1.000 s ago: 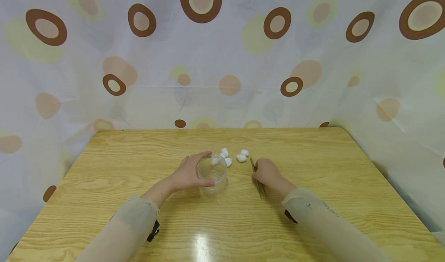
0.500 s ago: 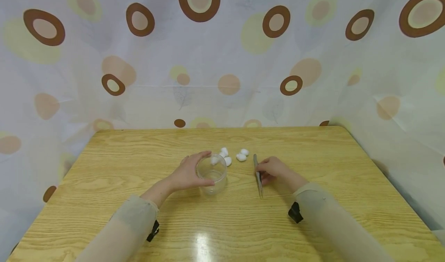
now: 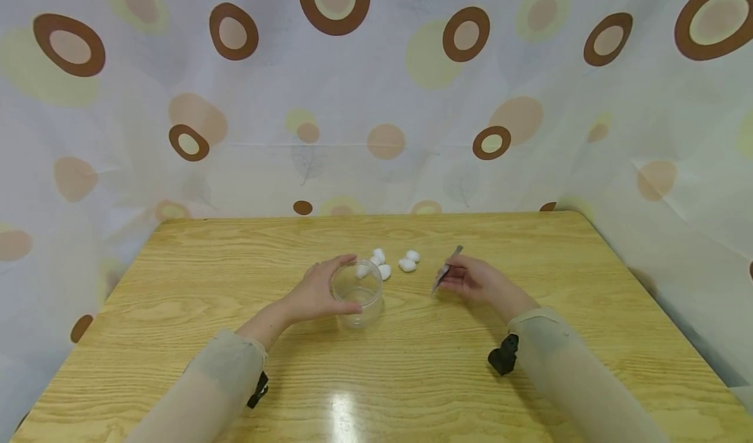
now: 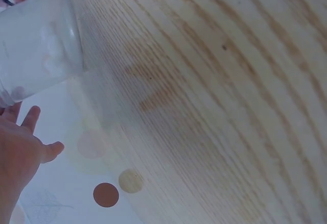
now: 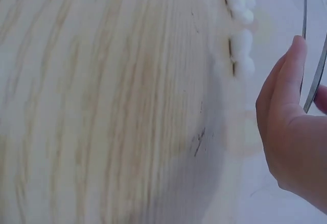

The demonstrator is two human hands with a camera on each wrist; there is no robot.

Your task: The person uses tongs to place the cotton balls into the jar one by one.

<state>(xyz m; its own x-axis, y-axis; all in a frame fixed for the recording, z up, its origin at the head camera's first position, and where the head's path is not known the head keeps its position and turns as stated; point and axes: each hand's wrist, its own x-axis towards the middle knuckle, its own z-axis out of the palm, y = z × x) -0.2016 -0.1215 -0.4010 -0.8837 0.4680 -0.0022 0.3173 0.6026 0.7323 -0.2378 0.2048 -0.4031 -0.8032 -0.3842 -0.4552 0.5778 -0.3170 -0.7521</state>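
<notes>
My left hand (image 3: 320, 293) holds a clear, open-topped jar (image 3: 360, 315) upright on the table, thumb on the near side and fingers on the far side. In the left wrist view the jar (image 4: 30, 45) lies beyond that hand (image 4: 20, 152), with blurred white shapes showing through its wall. Several cotton balls (image 3: 407, 264) lie just behind and to the right of the jar. Right of them, my right hand (image 3: 473, 278) pinches metal tweezers (image 3: 444, 275), tips pointing down and left. Their two arms (image 5: 319, 71) stand apart in the right wrist view, with nothing seen between them there.
The wooden table (image 3: 376, 371) has its far edge against a patterned curtain (image 3: 347, 168), which also hangs along the right side. Both forearms reach in from the near edge, each with a black wrist mount (image 3: 504, 355).
My right hand has turned and shifted slightly right, raising the tweezers and swinging them from nearly straight toward me to a slant. The left hand and jar stay put.
</notes>
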